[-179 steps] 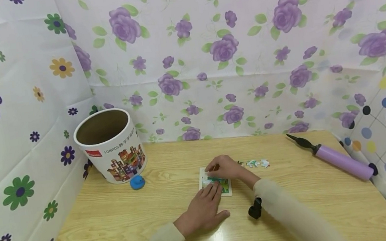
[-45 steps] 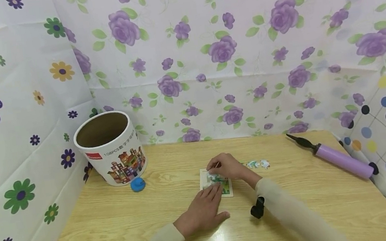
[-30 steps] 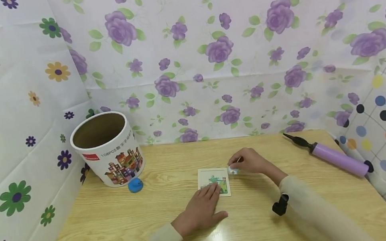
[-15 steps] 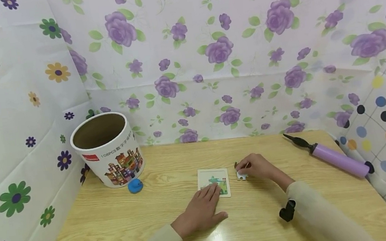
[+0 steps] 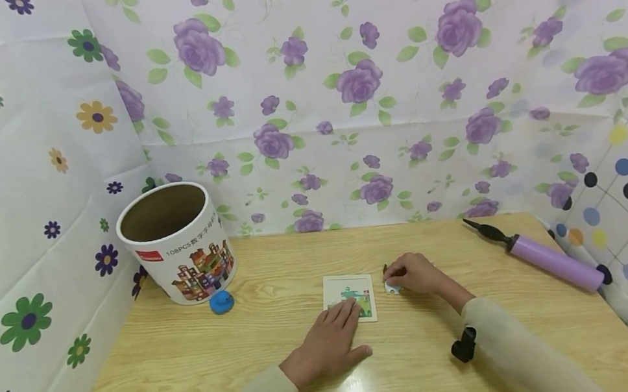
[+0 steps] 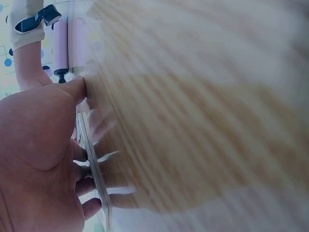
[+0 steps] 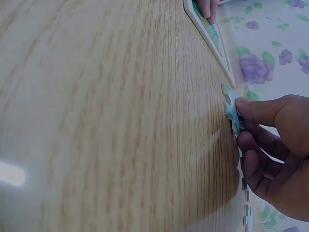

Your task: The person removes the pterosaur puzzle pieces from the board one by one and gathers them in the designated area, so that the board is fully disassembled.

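Observation:
A jigsaw puzzle board (image 5: 326, 287) with a pale border lies mid-table, a few green picture pieces filling its lower right part. My left hand (image 5: 330, 341) rests flat with its fingers across the board's lower left part, covering some of the picture. Just right of the board, my right hand (image 5: 419, 273) pinches a light blue and white puzzle piece (image 5: 393, 288). In the right wrist view, the thumb presses this puzzle piece (image 7: 231, 114) from above and the other fingers curl beside it, close to the tabletop.
Several more puzzle pieces (image 7: 247, 217) lie in a row beyond my right hand, mostly hidden by it in the head view. A big white bucket (image 5: 205, 219) stands back left with a blue rubber duck (image 5: 221, 302) before it. A purple hand pump (image 5: 557, 262) lies at right.
My right hand has carried the puzzle piece from over the board's top to the table on its right, uncovering the board's upper part. My left hand has stayed on the board.

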The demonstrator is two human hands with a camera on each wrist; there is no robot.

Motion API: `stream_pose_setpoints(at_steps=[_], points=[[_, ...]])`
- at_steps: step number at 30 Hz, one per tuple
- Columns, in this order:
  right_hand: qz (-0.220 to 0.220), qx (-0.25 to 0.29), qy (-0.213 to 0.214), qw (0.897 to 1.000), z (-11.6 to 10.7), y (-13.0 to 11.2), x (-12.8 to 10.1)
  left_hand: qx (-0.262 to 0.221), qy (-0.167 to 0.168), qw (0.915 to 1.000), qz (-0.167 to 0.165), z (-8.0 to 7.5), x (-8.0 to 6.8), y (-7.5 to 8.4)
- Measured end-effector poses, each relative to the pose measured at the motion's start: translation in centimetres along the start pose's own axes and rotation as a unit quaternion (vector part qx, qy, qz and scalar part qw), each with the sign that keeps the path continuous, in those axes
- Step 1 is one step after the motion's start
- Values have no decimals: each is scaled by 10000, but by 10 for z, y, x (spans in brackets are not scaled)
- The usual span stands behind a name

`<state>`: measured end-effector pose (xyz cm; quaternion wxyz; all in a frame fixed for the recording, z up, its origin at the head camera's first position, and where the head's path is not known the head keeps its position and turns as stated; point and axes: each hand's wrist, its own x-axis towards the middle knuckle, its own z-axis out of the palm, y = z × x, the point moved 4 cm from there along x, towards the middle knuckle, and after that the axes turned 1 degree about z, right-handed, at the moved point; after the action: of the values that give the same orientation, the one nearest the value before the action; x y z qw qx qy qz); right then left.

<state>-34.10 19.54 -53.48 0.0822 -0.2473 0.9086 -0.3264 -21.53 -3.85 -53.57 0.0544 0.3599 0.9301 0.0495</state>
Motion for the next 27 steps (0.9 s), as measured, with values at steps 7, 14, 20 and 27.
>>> stream_pose_setpoints(at_steps=[7,14,20,27], points=[[-27,-125,13,9999,0,1,0,11,23,10000,25,-1,-1,1],[20,-230,239,9994,-6,-3,-2,79,191,9997,131,6,1,-3],[-131,-23,188,9997,-4,-13,-1,-25,278,9993,242,6,1,-1],[-281,94,-40,9996,10,-27,3,222,-71,9996,141,0,0,6]])
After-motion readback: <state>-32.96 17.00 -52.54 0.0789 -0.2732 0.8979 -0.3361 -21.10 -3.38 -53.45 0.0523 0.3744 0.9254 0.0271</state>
